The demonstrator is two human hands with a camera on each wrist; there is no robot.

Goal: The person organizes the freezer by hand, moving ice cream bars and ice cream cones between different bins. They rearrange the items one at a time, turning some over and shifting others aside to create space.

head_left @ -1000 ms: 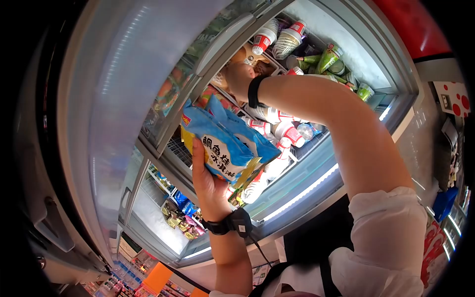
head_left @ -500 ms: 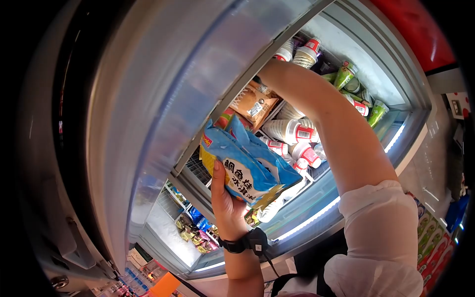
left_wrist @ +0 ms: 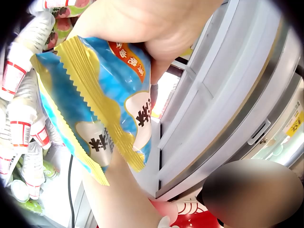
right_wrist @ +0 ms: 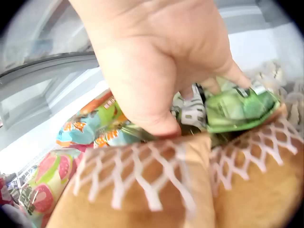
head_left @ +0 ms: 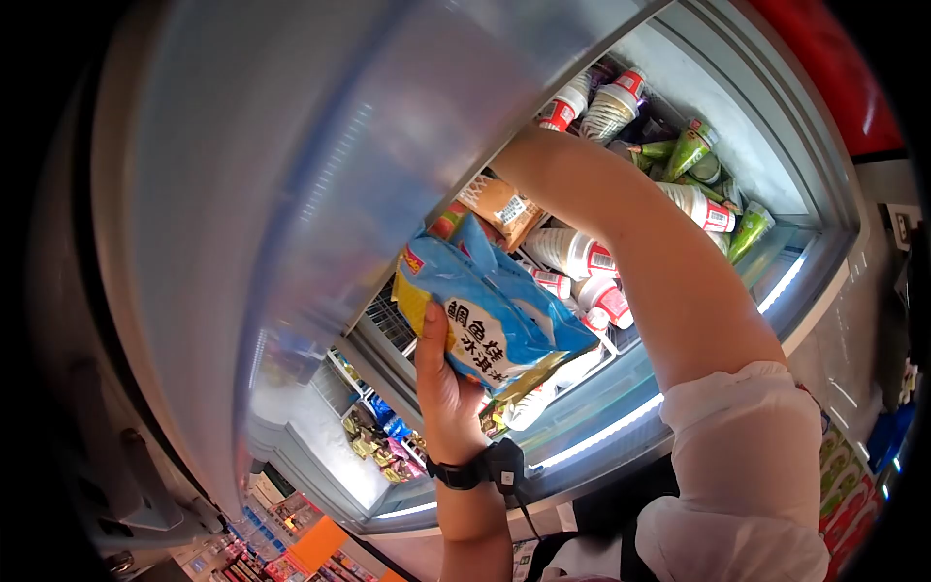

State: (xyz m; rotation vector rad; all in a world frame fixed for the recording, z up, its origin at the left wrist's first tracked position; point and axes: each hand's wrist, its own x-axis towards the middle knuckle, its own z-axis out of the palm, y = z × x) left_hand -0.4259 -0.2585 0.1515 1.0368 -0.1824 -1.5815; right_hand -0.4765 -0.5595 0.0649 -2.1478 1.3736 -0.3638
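Observation:
My left hand [head_left: 448, 403] grips two blue-and-yellow ice cream packets [head_left: 485, 310] together, thumb across the front one. In the left wrist view the crimped yellow ends of both packets [left_wrist: 102, 102] show side by side. My right arm [head_left: 621, 194] reaches into the chest freezer, and its hand is hidden beneath the lid in the head view. The right wrist view shows the right hand [right_wrist: 161, 61] over green-wrapped packets [right_wrist: 240, 111], thumb and fingers spread apart, fingertips right at the green wrapping. Brown lattice-patterned packets [right_wrist: 137, 180] lie just in front of the thumb.
The raised, curved freezer lid [head_left: 320, 175] covers the left side. White-and-red wrapped cones [head_left: 572, 252] and green cones [head_left: 693, 145] fill the freezer. Colourful fruit-print packets [right_wrist: 52, 175] lie left of the brown ones. A second freezer bay [head_left: 310, 441] holds more packets.
My right hand has moved from above the brown packets, deeper into the freezer beneath the lid. The left hand still holds the blue packets, and the head view has shifted.

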